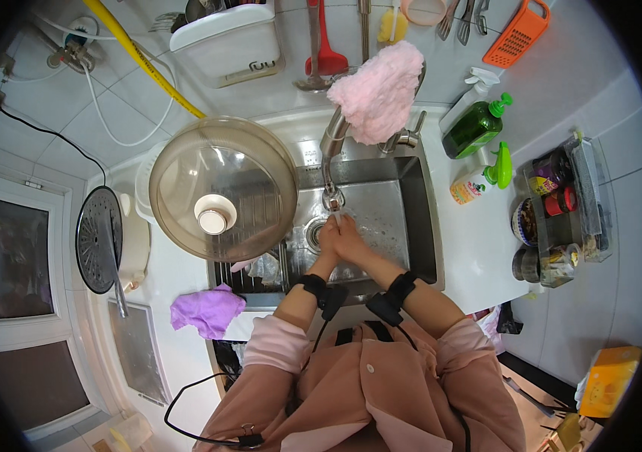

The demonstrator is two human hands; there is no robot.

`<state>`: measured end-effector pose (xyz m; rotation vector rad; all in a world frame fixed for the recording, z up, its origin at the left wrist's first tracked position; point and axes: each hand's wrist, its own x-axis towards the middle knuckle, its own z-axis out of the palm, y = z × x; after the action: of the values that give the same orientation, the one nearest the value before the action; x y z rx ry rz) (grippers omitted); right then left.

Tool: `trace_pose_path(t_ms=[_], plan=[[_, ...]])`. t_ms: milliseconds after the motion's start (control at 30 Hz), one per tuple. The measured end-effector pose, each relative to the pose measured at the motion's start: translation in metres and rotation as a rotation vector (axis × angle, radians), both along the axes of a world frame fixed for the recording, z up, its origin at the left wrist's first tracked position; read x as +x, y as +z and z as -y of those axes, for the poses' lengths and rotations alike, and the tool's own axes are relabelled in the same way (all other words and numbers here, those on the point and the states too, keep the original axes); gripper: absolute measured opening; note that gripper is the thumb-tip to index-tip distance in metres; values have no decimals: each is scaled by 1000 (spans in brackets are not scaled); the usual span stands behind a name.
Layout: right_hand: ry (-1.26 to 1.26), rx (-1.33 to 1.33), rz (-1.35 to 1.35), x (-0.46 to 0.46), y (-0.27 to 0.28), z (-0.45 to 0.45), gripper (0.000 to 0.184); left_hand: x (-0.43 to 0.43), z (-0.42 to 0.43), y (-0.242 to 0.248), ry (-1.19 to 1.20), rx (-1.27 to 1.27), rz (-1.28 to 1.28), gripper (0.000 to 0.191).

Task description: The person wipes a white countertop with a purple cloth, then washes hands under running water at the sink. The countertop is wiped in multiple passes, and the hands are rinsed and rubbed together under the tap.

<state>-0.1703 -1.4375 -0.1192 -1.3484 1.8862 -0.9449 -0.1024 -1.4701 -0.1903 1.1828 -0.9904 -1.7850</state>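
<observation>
Both my hands are together under the running faucet [333,198] in the stainless steel sink [388,198]. My left hand [329,240] and my right hand [349,240] touch each other near the drain [314,233], with water falling on their fingertips. I see no object between them, but the fingers are small and partly hidden by each other. A fluffy pink cloth [380,93] hangs over the upper part of the faucet. Black straps with small devices are on both wrists.
A large translucent domed cover [225,186] stands over the sink's left side. A purple cloth [208,311] lies at the front left counter edge. Right of the sink stand a green pump bottle [473,130], a spray bottle [476,181] and a clear rack [563,226] with jars.
</observation>
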Motion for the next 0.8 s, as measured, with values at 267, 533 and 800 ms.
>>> trace_pose_path(t_ms=[267, 533, 800], plan=[[-122, 281, 346, -14, -30, 25, 35, 3, -21, 61, -301, -408, 779, 26], [-146, 464, 745, -24, -18, 6, 33, 6, -29, 71, 203, 564, -448, 24], [-159, 484, 943, -36, -4, -25, 32, 16, -31, 65, 253, 653, -542, 26]])
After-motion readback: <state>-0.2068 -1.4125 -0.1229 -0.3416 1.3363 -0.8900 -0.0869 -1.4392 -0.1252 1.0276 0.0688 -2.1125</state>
